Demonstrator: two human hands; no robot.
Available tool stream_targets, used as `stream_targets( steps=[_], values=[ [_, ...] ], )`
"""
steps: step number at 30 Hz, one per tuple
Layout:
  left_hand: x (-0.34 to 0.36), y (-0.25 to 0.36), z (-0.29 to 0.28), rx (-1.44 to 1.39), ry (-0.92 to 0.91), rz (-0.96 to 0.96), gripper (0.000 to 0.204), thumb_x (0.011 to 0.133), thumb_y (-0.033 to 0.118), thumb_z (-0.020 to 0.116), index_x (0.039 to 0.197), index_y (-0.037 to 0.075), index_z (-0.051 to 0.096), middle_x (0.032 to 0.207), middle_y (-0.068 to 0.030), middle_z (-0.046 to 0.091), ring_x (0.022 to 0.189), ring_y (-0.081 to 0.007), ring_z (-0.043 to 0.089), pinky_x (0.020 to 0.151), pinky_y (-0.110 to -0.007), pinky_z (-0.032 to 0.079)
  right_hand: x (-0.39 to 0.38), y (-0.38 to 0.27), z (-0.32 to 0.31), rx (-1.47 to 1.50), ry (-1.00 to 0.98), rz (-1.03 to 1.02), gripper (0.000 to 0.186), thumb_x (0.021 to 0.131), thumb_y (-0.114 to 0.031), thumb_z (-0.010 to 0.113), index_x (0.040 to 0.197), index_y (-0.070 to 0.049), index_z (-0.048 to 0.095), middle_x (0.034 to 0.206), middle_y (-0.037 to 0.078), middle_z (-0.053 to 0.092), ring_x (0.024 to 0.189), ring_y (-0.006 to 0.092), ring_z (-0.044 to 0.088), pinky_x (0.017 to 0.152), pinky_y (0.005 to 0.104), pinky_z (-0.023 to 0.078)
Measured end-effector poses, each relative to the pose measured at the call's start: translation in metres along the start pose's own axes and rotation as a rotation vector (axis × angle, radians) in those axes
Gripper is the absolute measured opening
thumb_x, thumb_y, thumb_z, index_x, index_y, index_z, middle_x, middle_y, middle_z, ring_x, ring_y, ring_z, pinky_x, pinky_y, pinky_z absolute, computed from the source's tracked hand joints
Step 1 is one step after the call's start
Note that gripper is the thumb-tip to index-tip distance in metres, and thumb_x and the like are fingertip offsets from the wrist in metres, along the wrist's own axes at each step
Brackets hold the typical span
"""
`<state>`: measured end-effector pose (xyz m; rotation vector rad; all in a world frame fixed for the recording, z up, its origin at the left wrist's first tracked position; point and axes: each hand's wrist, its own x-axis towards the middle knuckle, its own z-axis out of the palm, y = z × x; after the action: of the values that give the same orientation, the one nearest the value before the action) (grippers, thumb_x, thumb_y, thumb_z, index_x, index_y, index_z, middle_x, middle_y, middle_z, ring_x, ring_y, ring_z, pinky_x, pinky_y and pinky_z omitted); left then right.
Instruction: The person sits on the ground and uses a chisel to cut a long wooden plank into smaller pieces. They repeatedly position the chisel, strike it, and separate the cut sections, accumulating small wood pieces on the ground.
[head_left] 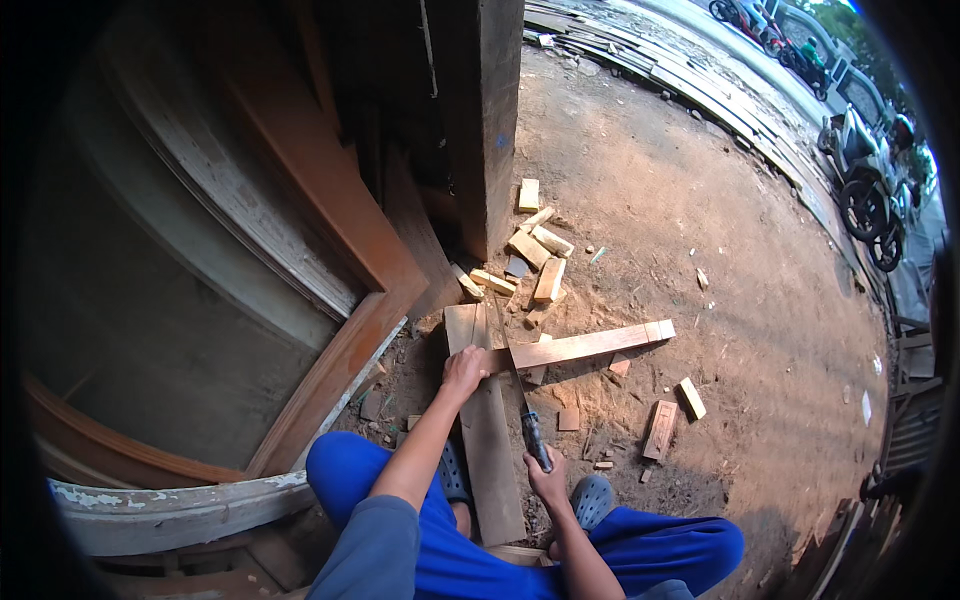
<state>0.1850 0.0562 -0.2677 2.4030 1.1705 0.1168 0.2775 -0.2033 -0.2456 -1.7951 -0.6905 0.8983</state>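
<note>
My left hand (464, 374) is closed on the end of a light wooden batten (600, 342), which lies crosswise over a longer, greyish board (492, 480) on the ground between my feet. A handsaw (519, 390) crosses the batten just right of those fingers, its blade pointing away from me. My right hand (548, 480) grips the saw's dark handle, low at the centre of the view. Beyond the board, several short pale offcuts (548, 281) lie in a loose pile, with more small pieces (660, 430) scattered to the right.
Door frames and panels (280, 150) lean on my left beside a wooden post (490, 130). Dusty ground (760, 330) stretches right to a row of planks (660, 70) along a road. Parked motorbikes (862, 200) and riders (812, 65) are at the upper right.
</note>
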Motion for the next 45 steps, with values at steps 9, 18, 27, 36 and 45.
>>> stream_targets(
  steps=[9,18,27,36,45],
  values=[
    [-0.006,-0.003,0.008,0.017,0.037,-0.054,0.036,0.067,0.018,0.079,0.091,0.002,0.058,0.097,-0.0155,0.061,0.095,-0.0363,0.060,0.080,-0.045,0.049,-0.014,-0.007,0.003,-0.076,-0.062,-0.034,0.028,0.079,-0.016,0.069,0.067,-0.002,0.048,0.056,0.000,0.043,0.052,0.0093,0.038,0.049,0.0286,0.032],
    [-0.002,-0.002,0.013,0.106,0.018,-0.103,0.033,0.065,0.015,0.079,0.089,0.004,0.058,0.094,-0.0140,0.063,0.095,-0.0331,0.062,0.081,-0.043,0.050,0.006,-0.055,-0.029,-0.040,-0.239,0.082,0.025,0.087,-0.023,0.066,0.087,-0.001,0.055,0.069,0.005,0.063,0.064,0.0113,0.063,0.058,0.0262,0.048],
    [-0.001,0.050,-0.079,0.213,-0.574,-0.214,0.079,0.068,0.036,0.081,0.133,0.009,0.044,0.122,-0.0156,0.059,0.114,-0.0308,0.057,0.092,-0.043,0.047,0.053,-0.127,-0.057,-0.095,-0.483,0.153,0.030,0.092,-0.029,0.060,0.096,0.000,0.056,0.074,0.009,0.067,0.066,0.0130,0.063,0.059,0.0280,0.049],
    [-0.070,0.086,-0.133,0.118,-0.710,-0.028,0.075,0.075,0.049,0.071,0.133,0.008,0.046,0.127,-0.0178,0.056,0.117,-0.0331,0.053,0.095,-0.044,0.045,0.071,-0.134,-0.051,0.094,-0.370,0.158,0.026,0.090,-0.025,0.062,0.093,-0.001,0.056,0.066,0.001,0.055,0.052,0.0079,0.050,0.043,0.0240,0.037],
    [-0.059,0.098,-0.109,0.116,-0.613,0.016,0.069,0.082,0.052,0.062,0.133,0.008,0.046,0.124,-0.0190,0.057,0.115,-0.0334,0.054,0.094,-0.043,0.045,0.088,-0.143,-0.057,0.107,0.032,-0.230,0.020,0.090,-0.020,0.063,0.087,-0.003,0.053,0.064,-0.001,0.051,0.048,0.0071,0.044,0.043,0.0235,0.035]
  ],
)
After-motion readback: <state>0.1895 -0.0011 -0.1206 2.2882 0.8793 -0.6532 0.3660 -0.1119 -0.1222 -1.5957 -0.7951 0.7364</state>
